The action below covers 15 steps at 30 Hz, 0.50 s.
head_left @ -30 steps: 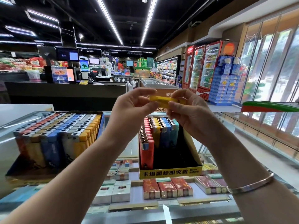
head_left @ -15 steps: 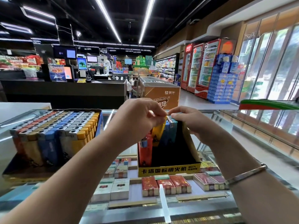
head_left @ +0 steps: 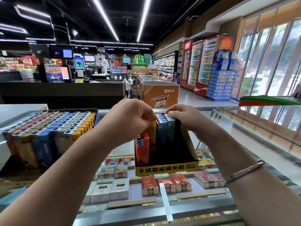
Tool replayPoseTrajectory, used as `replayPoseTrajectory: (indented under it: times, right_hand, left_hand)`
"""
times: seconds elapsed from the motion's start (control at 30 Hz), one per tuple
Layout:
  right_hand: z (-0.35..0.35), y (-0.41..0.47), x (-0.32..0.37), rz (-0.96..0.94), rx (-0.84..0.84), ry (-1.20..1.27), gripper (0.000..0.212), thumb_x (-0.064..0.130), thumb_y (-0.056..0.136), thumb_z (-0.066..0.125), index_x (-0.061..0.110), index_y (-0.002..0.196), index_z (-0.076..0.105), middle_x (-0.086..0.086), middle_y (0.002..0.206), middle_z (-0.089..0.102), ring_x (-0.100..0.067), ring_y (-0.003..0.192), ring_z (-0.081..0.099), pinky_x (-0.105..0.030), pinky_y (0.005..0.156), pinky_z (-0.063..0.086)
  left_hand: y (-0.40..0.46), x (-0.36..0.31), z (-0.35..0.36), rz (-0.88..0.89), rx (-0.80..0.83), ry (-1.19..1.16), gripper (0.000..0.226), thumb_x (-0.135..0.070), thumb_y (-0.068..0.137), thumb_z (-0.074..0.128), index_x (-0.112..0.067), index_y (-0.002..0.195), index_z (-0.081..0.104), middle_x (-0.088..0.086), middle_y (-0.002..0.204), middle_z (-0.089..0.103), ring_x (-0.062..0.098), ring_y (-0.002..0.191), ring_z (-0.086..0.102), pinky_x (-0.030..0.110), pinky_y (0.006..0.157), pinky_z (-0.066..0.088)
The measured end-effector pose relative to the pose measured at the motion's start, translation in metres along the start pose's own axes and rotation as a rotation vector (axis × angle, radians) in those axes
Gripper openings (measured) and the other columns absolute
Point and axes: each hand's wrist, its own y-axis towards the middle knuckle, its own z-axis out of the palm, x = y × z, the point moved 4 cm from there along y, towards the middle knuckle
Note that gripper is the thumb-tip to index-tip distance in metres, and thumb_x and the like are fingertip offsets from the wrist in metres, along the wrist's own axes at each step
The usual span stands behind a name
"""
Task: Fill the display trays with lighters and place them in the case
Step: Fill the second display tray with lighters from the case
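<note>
A yellow-fronted display tray (head_left: 167, 169) stands on the glass case top, partly filled with upright lighters. My left hand (head_left: 130, 118) pinches the top of a yellow lighter (head_left: 152, 134) standing in the tray beside blue lighters (head_left: 162, 131) and red ones (head_left: 143, 149). My right hand (head_left: 184, 118) has curled fingertips resting on the tops of the blue and teal lighters at the tray's back right. The tray's front half is dark and bare. A second tray (head_left: 48, 137) packed full of mixed-colour lighters sits to the left.
Cigarette packs (head_left: 164, 183) lie in rows under the glass top (head_left: 228, 124). A white strip (head_left: 166, 201) lies on the glass near me. Beyond are a dark checkout counter (head_left: 65, 93), a chest freezer (head_left: 159, 93) and drink fridges (head_left: 200, 62).
Both hands came down from chest height, where they held the yellow lighter flat between them. It now stands upright in the tray. The view has tilted down slightly.
</note>
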Motion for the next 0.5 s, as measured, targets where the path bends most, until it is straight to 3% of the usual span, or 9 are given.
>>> replayPoseTrajectory:
  times: [0.13,0.3,0.5]
  right_hand:
    - [0.0,0.001,-0.001,-0.01,-0.021,-0.008,0.014,0.02,0.093,0.051,0.021,0.087,0.063,-0.003,0.09,0.061,-0.014,0.076,0.056,-0.023,0.061,0.042]
    - [0.0,0.002,0.0,-0.005,-0.016,-0.021,0.014,0.021,0.093,0.051,0.022,0.087,0.063,-0.004,0.094,0.061,-0.016,0.081,0.057,-0.025,0.067,0.045]
    - [0.0,0.002,0.001,-0.026,-0.034,-0.036,0.015,0.021,0.094,0.05,0.022,0.087,0.064,-0.003,0.094,0.061,-0.015,0.084,0.055,-0.025,0.068,0.044]
  left_hand:
    - [0.001,-0.009,0.002,0.017,-0.003,0.091,0.018,-0.012,0.08,0.068,-0.027,0.086,0.075,-0.024,0.07,0.054,-0.003,0.067,0.054,0.009,0.062,0.039]
    - [-0.004,-0.013,-0.002,0.045,-0.027,0.222,0.021,-0.012,0.082,0.065,-0.03,0.09,0.073,-0.022,0.077,0.051,-0.001,0.065,0.046,0.004,0.058,0.028]
    - [-0.002,-0.02,0.003,0.054,-0.003,0.222,0.025,-0.009,0.081,0.064,-0.031,0.09,0.073,-0.02,0.08,0.055,0.002,0.068,0.048,0.008,0.061,0.037]
